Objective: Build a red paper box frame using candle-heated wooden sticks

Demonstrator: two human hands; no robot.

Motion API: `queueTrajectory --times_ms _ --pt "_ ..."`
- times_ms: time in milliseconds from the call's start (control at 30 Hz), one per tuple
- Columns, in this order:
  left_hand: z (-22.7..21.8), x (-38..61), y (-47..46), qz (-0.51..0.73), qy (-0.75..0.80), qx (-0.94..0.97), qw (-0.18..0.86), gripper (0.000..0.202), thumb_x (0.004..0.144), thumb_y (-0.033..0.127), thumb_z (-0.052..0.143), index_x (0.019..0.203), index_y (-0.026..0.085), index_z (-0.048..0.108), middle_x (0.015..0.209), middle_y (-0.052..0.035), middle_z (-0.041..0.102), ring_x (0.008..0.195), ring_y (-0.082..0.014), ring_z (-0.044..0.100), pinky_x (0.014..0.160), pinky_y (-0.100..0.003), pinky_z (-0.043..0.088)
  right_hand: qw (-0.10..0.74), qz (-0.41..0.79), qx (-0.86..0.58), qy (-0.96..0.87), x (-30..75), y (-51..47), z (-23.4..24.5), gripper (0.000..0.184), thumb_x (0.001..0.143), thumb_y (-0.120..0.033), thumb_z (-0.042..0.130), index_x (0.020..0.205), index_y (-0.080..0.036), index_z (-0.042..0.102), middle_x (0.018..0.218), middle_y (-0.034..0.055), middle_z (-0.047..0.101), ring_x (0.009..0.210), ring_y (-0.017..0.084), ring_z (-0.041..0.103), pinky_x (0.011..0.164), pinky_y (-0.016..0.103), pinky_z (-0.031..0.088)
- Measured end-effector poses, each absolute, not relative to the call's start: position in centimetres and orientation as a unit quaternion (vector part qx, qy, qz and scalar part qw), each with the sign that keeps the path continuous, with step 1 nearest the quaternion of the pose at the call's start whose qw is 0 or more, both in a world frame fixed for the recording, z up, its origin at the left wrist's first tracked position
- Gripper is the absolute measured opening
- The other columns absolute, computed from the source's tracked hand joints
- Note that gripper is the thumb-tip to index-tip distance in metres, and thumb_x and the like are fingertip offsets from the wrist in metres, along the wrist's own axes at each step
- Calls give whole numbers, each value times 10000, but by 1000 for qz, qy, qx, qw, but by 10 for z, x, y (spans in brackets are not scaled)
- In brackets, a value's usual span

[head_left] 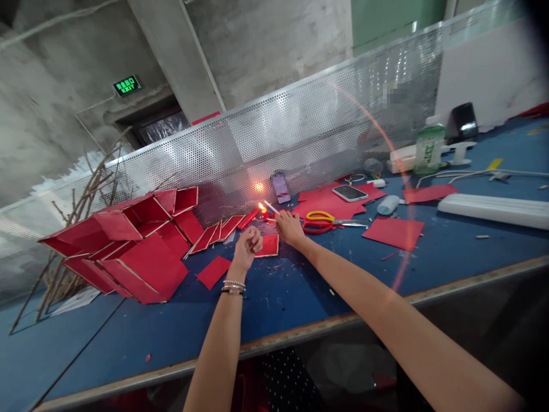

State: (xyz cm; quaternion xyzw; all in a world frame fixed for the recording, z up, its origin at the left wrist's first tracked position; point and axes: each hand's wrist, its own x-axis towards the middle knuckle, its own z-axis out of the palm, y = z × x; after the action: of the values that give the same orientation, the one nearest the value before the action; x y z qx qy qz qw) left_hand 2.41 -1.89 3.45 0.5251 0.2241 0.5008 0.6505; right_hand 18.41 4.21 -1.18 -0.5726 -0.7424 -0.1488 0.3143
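Note:
My right hand [290, 226] is closed on a thin pale stick [271, 207] and holds its tip at the flame of a small lit candle [261, 208] on the blue table [300, 286]. My left hand [247, 247], with bracelets at the wrist, is curled shut a little to the left; what it holds, if anything, is hidden. Between the two hands lies a small red paper square [269, 245] edged with sticks. A red lighter [248, 218] rests just left of the candle.
A large red paper and stick structure [128, 240] fills the left of the table, with dry branches [81, 206] behind. Yellow-handled scissors [323, 221], red sheets [393, 232], two phones [349, 193], a green bottle [428, 147] and a white tube [493, 209] lie right. Perforated metal screen [321, 126] behind.

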Motion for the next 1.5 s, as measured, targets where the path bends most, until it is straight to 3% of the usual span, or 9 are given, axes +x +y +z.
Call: queueTrajectory --times_ms 100,233,433,867,967,1100,1500 --pt "32 25 -13 522 259 513 630 265 653 247 639 645 179 383 570 66 385 433 -36 351 365 -158 193 315 -151 -569 -744 184 42 -12 269 925 -272 326 1033 -167 548 1096 130 525 1007 243 458 827 399 338" --pt "25 26 -5 563 315 498 580 282 601 268 724 658 154 472 788 11 541 581 -38 476 386 -131 251 317 -152 -565 -746 185 42 -12 256 917 -259 342 1047 -166 542 1101 129 522 1009 240 457 827 391 329" --pt "21 26 -3 603 309 507 534 399 523 231 783 510 133 397 649 41 463 497 4 367 381 -117 233 314 -149 -565 -748 184 42 -12 276 926 -277 328 1058 -164 542 1103 132 519 1010 244 453 828 391 322" --pt "26 23 -6 597 298 479 571 350 567 268 794 681 161 480 582 77 400 456 -11 360 364 -121 197 311 -138 -564 -752 185 40 -12 283 931 -269 314 1052 -168 549 1122 129 508 1011 242 445 830 388 320" --pt "26 24 -6 609 319 456 565 310 591 264 780 696 151 511 644 50 488 500 -20 423 378 -128 231 313 -136 -566 -751 185 40 -11 292 932 -262 307 1054 -165 553 1119 130 511 1015 242 446 838 391 318" --pt "25 25 -3 650 338 426 531 248 632 237 750 698 142 530 872 -1 602 613 -33 518 442 -139 326 316 -141 -567 -748 184 41 -11 281 927 -256 321 1054 -159 552 1106 133 522 1014 242 454 831 387 325" --pt "18 13 8 691 324 414 496 266 593 251 783 719 162 566 728 42 585 483 3 444 404 -118 279 314 -154 -565 -747 184 42 -12 287 932 -276 314 1050 -166 551 1099 126 526 1007 243 462 819 394 337"
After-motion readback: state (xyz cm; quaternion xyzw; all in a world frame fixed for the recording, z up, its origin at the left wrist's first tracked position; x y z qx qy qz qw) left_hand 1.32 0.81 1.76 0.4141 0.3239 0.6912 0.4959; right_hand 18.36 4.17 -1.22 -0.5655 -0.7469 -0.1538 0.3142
